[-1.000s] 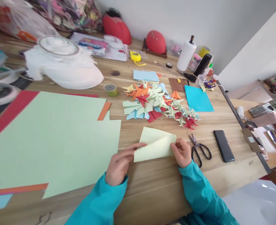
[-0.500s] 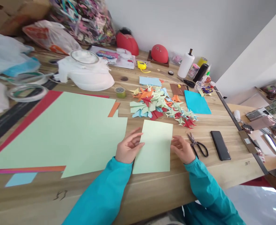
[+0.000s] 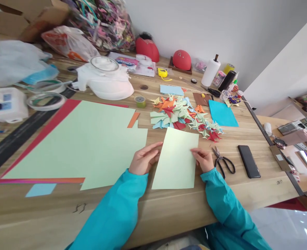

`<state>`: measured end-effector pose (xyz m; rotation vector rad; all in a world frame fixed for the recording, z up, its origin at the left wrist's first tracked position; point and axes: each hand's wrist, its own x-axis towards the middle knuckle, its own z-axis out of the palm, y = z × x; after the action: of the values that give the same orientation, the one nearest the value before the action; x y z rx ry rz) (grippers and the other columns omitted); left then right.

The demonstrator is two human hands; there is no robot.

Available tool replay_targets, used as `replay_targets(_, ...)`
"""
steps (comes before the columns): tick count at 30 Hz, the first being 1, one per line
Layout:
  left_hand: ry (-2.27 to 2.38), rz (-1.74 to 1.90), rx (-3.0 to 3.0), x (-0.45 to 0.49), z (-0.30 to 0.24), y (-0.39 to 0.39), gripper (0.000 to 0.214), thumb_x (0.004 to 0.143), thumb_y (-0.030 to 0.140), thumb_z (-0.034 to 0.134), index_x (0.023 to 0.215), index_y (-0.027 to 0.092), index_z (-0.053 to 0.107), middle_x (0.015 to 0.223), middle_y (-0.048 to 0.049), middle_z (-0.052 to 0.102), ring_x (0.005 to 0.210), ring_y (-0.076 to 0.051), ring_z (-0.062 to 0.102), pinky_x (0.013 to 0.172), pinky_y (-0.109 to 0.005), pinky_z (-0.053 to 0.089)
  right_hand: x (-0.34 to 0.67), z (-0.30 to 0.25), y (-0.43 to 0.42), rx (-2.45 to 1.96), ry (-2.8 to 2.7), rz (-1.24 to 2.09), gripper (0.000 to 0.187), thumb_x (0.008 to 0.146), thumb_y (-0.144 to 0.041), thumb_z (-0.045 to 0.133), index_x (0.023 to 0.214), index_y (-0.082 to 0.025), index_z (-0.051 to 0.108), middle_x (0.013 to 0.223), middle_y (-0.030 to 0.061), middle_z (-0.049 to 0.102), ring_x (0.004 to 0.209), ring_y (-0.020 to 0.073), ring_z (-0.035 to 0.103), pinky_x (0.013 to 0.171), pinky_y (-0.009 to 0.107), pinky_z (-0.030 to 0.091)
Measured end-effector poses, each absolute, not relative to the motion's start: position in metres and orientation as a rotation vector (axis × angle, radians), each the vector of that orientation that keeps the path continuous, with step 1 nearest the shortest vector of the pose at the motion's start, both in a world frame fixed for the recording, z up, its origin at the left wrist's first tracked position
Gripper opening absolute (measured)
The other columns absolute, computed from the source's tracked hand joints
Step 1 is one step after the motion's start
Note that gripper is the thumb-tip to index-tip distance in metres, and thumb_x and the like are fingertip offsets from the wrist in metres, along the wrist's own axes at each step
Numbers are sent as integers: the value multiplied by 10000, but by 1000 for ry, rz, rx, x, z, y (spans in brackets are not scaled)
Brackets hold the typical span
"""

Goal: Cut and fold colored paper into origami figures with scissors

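Loosely spread, the left hand [image 3: 143,160] lies palm-down with its fingers reaching to the left edge of a small pale green sheet [image 3: 176,159], touching it but gripping nothing. The right hand [image 3: 204,159] is half curled, fingertips on the sheet's right edge; whether it pinches the paper I cannot tell. The sheet lies flat and a little askew on the wooden table [image 3: 169,208], between the two hands and near the front edge. It looks thin and very light, likely to slide on the wood and to crease at a careless pinch, so the corners or the long edges seem the best places to hold it. Just right of the right hand lie scissors [image 3: 222,163], then a phone [image 3: 248,161]. Beyond the sheet sits a pile of folded paper shapes [image 3: 184,116], and to the left a large green sheet [image 3: 83,142].
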<state>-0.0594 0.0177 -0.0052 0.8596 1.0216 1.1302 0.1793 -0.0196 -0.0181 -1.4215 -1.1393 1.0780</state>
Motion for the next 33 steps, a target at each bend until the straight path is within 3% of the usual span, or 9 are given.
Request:
replay_targets(2,984,1044,1079,-64,-3,18,437,656,448,730,996,174,714,1136,-112,672,1104,-298,594,898,-394,525,183,-22,-18,-1405,-1051,1120,259,708,-393,675,855,-184,722,461,-57,493,347,62,367,346,204,275)
replay_targets(5,902,925,1360,-67,-3,20,403,645,480,729,919,185,746,1206,-108,635,1118,-285,588,936,-370,508,188,-26,-16,-1358,-965,1169,268,667,-408,719,827,-195,736,560,-16,613,444,90,476,418,217,362)
replay_targets(9,871,857,1455,-67,-8,24,333,637,477,744,807,191,763,1101,-121,683,999,-272,652,885,-365,538,189,-24,-17,-1346,-1001,1166,241,651,-398,742,797,-206,747,686,15,690,603,135,568,556,253,437)
replay_targets(17,973,1028,1380,-64,-8,21,310,609,475,766,689,176,759,992,-119,714,907,-263,667,819,-341,544,189,-19,-21,-1363,-1066,1143,216,701,-351,660,825,-193,738,712,27,684,628,154,585,567,276,463)
replay_targets(20,1085,1046,1334,-61,0,18,279,641,452,750,657,173,747,879,-90,725,857,-241,663,818,-329,531,191,-15,-23,-1283,-1102,1212,277,695,-338,626,919,-205,721,914,50,687,707,177,623,613,313,512)
replay_targets(23,1103,1053,1287,-57,5,14,308,627,471,748,663,165,744,841,-85,721,842,-243,655,808,-327,525,186,-9,-25,-1202,-1214,1209,329,627,-382,711,906,-208,702,1048,70,661,849,216,634,728,354,528)
replay_targets(26,1101,1008,1296,-54,4,11,324,648,488,717,616,166,725,822,-74,714,810,-231,650,768,-308,522,178,-7,-24,-1315,-1261,1123,317,640,-464,721,775,-180,682,904,70,688,852,224,620,767,357,507)
replay_targets(29,1169,922,1327,-51,1,7,371,686,488,670,500,166,657,683,-37,669,693,-180,620,690,-275,520,171,-12,-24,-1483,-1170,1085,365,688,-520,667,736,-158,660,737,48,669,679,185,590,636,317,491)
replay_targets(33,1267,855,1165,-47,-2,2,437,635,496,689,408,173,502,490,26,509,531,-126,529,584,-264,543,169,-19,-27,-1657,-1179,966,341,659,-481,702,728,-156,623,619,3,599,558,132,504,514,253,421)
